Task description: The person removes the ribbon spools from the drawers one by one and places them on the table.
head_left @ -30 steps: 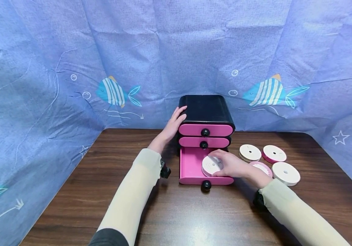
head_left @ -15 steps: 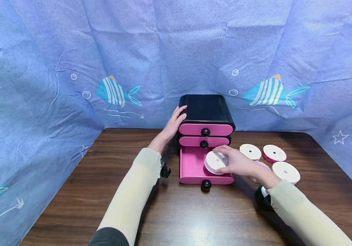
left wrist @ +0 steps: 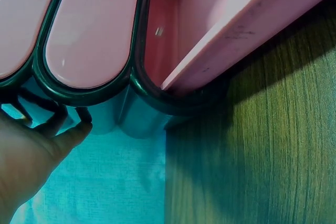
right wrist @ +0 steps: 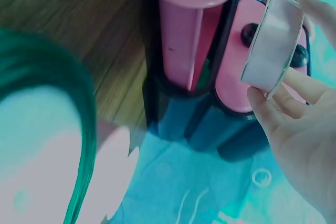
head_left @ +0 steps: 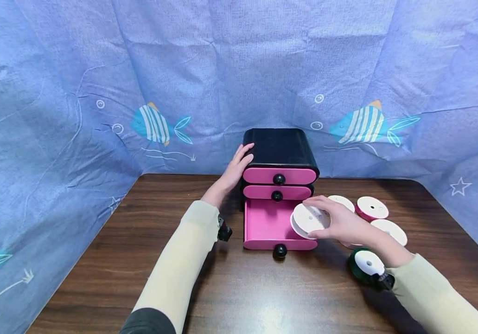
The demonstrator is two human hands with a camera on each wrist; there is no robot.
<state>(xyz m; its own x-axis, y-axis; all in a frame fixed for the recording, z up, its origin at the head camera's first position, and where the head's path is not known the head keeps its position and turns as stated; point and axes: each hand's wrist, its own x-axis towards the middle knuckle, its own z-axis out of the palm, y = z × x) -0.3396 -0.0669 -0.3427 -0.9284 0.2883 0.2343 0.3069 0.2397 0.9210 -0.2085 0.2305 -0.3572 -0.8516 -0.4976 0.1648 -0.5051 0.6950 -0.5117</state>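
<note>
A black cabinet (head_left: 278,146) with pink drawers stands at the back of the table, its bottom drawer (head_left: 261,222) pulled out. My left hand (head_left: 234,171) rests against the cabinet's left side, fingers on the upper edge; the left wrist view shows its fingertips at the black shell. A white ribbon spool (head_left: 309,220) is in my right hand (head_left: 343,225), thumb and fingers on opposite sides of its rim, over the drawer's right edge. In the right wrist view pale ribbon (right wrist: 275,40) shows wound between the spool's two flanges.
Right of the cabinet lie more ribbon spools: a magenta one (head_left: 372,208), white ones (head_left: 390,230) partly behind my right hand and wrist, and a dark green one (head_left: 366,263) beside my right wrist. A blue fish-print cloth (head_left: 239,69) hangs behind the table.
My right hand has lifted the white spool out of the open drawer and moved it to the right. The green spool has come into view. My left hand has stayed put.
</note>
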